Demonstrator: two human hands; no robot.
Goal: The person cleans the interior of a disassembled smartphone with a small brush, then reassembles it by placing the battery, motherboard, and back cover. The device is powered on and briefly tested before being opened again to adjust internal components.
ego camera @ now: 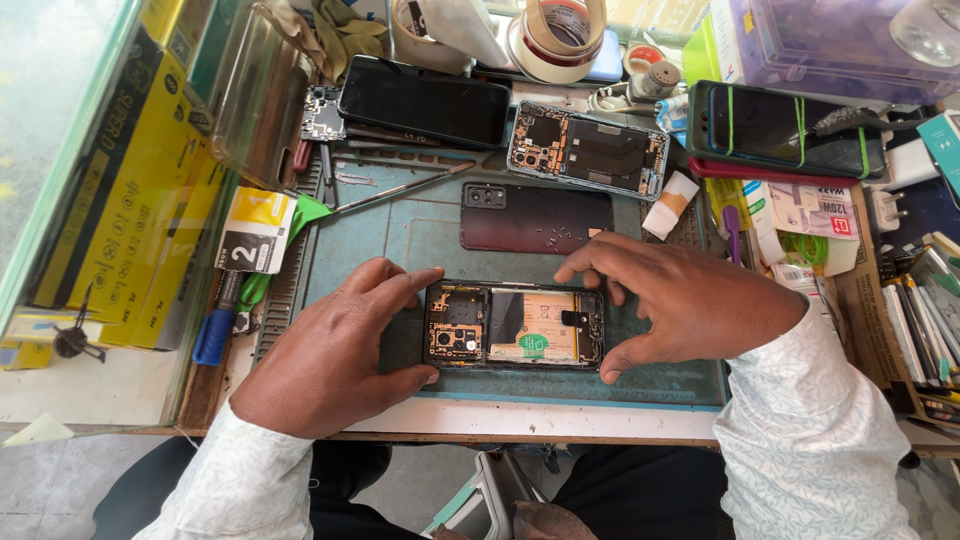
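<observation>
Gripping an opened phone [514, 325] at both ends, the person keeps it flat on the blue-green mat [400, 235] near the front edge of the bench. The left hand [335, 350] curls around the camera end, thumb below and fingers over the top edge. The right hand [680, 300] pinches the other end, thumb at the lower corner, fingertips spread along the upper edge. The phone lies back-side up with its cover off, so the circuit board, camera module and pale battery show.

Just behind it on the mat lies a dark red back cover [535, 217], with a few tiny screws [555, 237] scattered on it. Further back sits a second stripped phone [587, 150], innards exposed, and left of that a black phone [425, 102] face up. A pair of tweezers [400, 190] lies aslant across the mat's upper left part. To the far right a phone in a red case [785, 130], bound with green bands, rests on a heap of packets. Rolls of tape [555, 35] stand at the back. At the left are yellow boxes [130, 230] behind glass, and a blue-handled tool [215, 335] lies beside the mat. Both sleeves are pale and patterned.
</observation>
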